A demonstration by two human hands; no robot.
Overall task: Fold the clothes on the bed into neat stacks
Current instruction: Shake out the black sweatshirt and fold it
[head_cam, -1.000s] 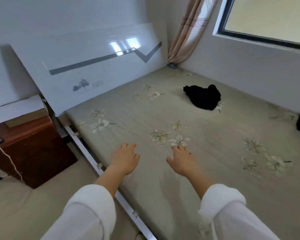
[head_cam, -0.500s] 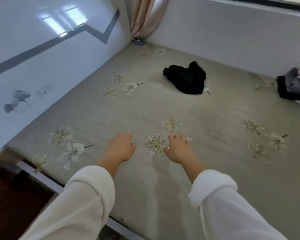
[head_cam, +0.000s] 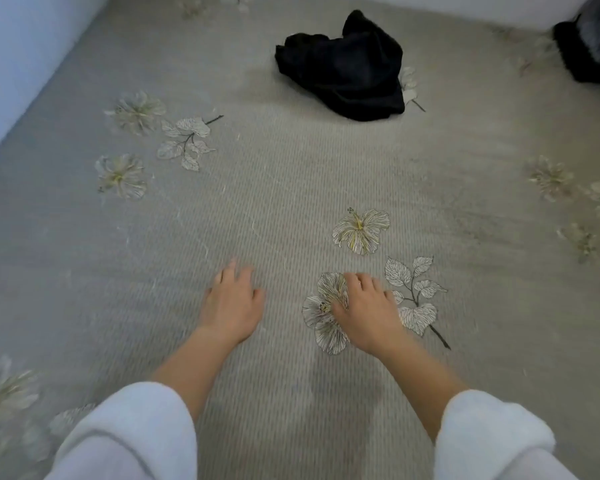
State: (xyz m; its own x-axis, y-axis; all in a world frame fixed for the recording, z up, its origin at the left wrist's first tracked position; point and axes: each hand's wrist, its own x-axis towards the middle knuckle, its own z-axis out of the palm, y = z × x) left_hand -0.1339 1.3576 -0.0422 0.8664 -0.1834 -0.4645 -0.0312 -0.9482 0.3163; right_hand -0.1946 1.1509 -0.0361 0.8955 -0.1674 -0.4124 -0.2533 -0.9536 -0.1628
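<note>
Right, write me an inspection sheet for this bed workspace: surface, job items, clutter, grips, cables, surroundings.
Surface: bed cover, grey-beige weave with printed flowers, lying flat.
Job's things: black garment crumpled and unfolded at the far middle; pile of clothes, dark and grey, at the far right corner, cut off by the frame edge. No folded stack seen.
Clutter: nothing seen.
Grips: left hand palm down on the cover, holds nothing; right hand palm down over a printed flower, holds nothing. Both are well short of the garment.
Cables: nothing seen.
Surroundings: headboard, white, along the left; pale wall along the far edge.
</note>
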